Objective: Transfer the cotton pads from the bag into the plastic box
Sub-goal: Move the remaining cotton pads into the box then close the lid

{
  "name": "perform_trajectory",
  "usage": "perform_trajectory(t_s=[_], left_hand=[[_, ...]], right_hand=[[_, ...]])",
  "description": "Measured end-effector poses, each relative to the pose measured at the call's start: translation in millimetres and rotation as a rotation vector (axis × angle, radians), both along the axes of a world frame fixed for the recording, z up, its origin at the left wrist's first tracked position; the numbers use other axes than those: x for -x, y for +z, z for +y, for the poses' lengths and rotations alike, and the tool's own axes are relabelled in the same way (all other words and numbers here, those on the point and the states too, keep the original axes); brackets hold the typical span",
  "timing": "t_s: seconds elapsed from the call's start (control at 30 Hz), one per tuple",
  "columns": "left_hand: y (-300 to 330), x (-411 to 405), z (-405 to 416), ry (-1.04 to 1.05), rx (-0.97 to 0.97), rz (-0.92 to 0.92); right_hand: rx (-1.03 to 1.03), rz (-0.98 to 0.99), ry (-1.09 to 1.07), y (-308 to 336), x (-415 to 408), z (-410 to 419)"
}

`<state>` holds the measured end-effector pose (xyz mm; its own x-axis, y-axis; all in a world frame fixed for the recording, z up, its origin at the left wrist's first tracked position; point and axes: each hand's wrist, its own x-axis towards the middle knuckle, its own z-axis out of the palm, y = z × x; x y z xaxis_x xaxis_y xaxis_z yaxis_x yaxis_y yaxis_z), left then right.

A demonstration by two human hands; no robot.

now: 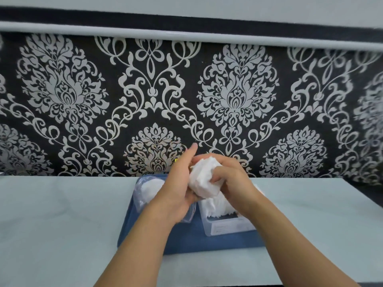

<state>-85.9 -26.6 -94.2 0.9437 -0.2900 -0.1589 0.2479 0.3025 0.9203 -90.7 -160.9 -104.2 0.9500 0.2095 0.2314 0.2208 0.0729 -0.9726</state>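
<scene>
A thick stack of white cotton pads (pixel 204 178) is held up between both hands above the blue mat. My left hand (pixel 178 183) presses against its left side with the thumb raised. Over its right side and top curl the fingers of my right hand (pixel 230 179). Just below, the clear plastic box (pixel 228 224) stands on the mat with a row of white pads (pixel 217 206) inside. The clear plastic bag (pixel 148 188), still holding white pads, lies at the left of the mat, partly hidden by my left wrist.
A blue mat (pixel 186 241) lies on a pale table (pixel 62 214) under the bag and box. A black wall with white ornament (pixel 186 100) rises right behind the table's far edge.
</scene>
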Motion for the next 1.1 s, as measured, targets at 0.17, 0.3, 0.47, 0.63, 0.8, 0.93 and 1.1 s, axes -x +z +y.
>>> perform_trajectory(t_s=[0.17, 0.3, 0.47, 0.63, 0.8, 0.93, 1.1], left_hand=[[-12, -2, 2, -0.416, 0.253, 0.212], [-21, -2, -8, -0.396, 0.168, 0.223], [-19, -2, -22, -0.312, 0.143, 0.189], [-25, -5, -35, -0.191, 0.185, 0.21], [-28, -5, -38, -0.227, 0.183, 0.236], [-29, -10, -26, -0.284, 0.093, 0.211], [-29, -12, -22, -0.257, 0.084, 0.2]], right_hand=[[0.176, -0.048, -0.016, 6, 10, -21], [0.257, -0.003, -0.019, 2, 8, -32], [0.384, -0.136, -0.175, -5, 6, -44], [0.416, -0.193, -0.149, -16, 10, -44], [0.438, -0.187, -0.112, -21, 6, -45], [0.427, -0.189, -0.123, -19, 0, -48], [0.433, -0.19, -0.058, -17, 1, -43]])
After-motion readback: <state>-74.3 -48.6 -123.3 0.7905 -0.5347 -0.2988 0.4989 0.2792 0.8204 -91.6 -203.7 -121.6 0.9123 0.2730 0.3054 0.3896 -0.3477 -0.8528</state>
